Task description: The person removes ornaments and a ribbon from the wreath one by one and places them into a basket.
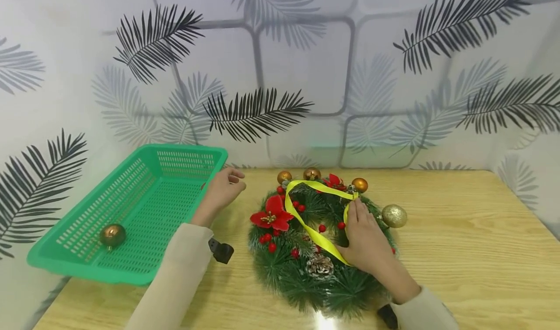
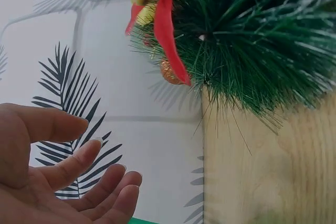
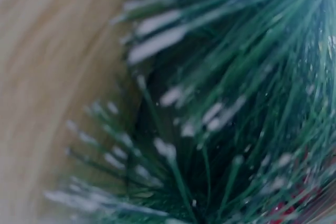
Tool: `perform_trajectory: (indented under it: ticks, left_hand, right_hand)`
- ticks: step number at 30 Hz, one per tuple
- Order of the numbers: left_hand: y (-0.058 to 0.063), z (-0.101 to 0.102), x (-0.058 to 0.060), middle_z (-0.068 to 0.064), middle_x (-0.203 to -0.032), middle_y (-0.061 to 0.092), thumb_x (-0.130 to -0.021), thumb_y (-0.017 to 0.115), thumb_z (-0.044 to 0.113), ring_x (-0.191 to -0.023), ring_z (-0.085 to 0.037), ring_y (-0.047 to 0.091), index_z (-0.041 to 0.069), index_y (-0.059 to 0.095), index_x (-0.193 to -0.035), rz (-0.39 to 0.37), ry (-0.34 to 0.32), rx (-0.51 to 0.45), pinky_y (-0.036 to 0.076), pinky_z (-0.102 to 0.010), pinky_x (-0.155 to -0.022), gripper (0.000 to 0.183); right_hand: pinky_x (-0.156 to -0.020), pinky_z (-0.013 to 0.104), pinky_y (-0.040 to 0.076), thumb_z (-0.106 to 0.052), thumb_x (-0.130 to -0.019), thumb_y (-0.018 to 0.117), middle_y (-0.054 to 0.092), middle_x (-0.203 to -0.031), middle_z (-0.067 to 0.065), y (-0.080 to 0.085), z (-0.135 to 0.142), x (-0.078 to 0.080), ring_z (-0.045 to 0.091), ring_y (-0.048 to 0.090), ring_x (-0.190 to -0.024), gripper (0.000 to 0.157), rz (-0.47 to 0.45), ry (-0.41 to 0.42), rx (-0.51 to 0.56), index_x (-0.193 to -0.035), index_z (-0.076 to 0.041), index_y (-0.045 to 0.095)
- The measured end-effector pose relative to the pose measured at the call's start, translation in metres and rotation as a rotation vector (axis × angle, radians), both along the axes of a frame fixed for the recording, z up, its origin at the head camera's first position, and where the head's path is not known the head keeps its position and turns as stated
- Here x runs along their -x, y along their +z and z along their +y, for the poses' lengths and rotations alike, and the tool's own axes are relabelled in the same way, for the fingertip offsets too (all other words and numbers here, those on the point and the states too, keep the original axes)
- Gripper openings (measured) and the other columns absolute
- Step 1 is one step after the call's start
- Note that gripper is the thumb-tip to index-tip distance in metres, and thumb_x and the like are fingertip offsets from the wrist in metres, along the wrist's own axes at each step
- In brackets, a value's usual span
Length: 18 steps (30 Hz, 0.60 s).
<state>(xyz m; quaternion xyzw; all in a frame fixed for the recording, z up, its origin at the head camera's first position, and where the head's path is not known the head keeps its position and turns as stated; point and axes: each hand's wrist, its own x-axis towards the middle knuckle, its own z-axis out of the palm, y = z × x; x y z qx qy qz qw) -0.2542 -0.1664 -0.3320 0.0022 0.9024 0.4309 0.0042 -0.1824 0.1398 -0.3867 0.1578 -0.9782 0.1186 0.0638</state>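
A green pine wreath (image 1: 280, 267) with red berries, a red poinsettia (image 1: 273, 214) and a pine cone (image 1: 320, 266) lies on the table. A loop of yellow ribbon (image 1: 321, 240) is draped across it. My right hand (image 1: 367, 237) rests on the wreath's right side, fingers extended, fingertips by the top end of the ribbon and thumb at its lower part. In the right wrist view only blurred pine needles (image 3: 252, 77) show, the hand being out of frame. Between basket and wreath hovers my left hand (image 2: 79, 171), its fingers loosely bent and holding nothing.
To the left stands a green plastic basket (image 1: 98, 276) holding a bronze ball ornament (image 1: 112, 235). A gold glitter ball (image 1: 394, 216) sits at the wreath's right edge, and several orange-bronze balls line its far edge. Patterned fabric (image 1: 306, 77) hangs behind the wooden table (image 1: 472, 242).
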Motion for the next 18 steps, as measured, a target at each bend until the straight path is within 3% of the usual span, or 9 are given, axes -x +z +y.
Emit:
perform_trajectory:
  ticks: [10,18]
  left_hand:
    - [-0.006,0.002,0.003,-0.024,-0.127,0.052,-0.09,0.051,0.012,-0.114,-0.038,0.051,0.002,0.054,-0.12,0.023,-0.009,-0.013,0.047,-0.047,-0.085,0.032]
    - [-0.02,0.006,0.007,-0.025,-0.123,0.053,-0.089,0.052,0.013,-0.109,-0.038,0.053,0.001,0.054,-0.118,0.012,-0.017,-0.042,0.047,-0.046,-0.084,0.031]
  right_hand:
    - [-0.107,0.057,0.032,-0.023,-0.076,0.08,0.02,-0.15,0.035,-0.001,0.015,0.004,0.047,0.024,-0.138,0.098,-0.005,0.129,0.028,-0.143,0.017,0.021]
    - [-0.106,0.057,0.033,-0.019,-0.077,0.079,0.017,-0.153,0.032,0.0,0.024,0.009,0.047,0.023,-0.139,0.096,-0.037,0.213,0.028,-0.145,0.014,0.02]
